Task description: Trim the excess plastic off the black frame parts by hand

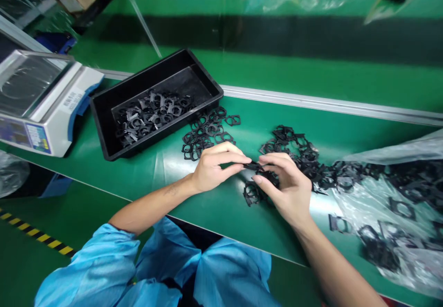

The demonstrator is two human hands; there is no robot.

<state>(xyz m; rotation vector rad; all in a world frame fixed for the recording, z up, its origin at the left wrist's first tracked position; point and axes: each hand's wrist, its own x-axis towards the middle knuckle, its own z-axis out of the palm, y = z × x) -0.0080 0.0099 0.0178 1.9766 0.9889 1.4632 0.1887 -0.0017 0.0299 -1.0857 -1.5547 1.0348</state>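
Observation:
My left hand (pixel 212 166) and my right hand (pixel 287 185) meet over the green table (pixel 242 132), both pinching a small black plastic part (pixel 252 165) between thumb and fingertips. Just under my right hand lies a small cluster of the same black ring-shaped parts (pixel 252 192). A loose heap of parts (pixel 206 132) sits behind my left hand, and another heap (pixel 294 148) spreads to the right of my right hand.
A black tray (pixel 117 97) holding several parts stands at the left. A white weighing scale (pixel 41 99) sits at the far left. A clear plastic bag (pixel 398 196) with more parts lies at the right. A metal rail (pixel 328 104) runs behind the table.

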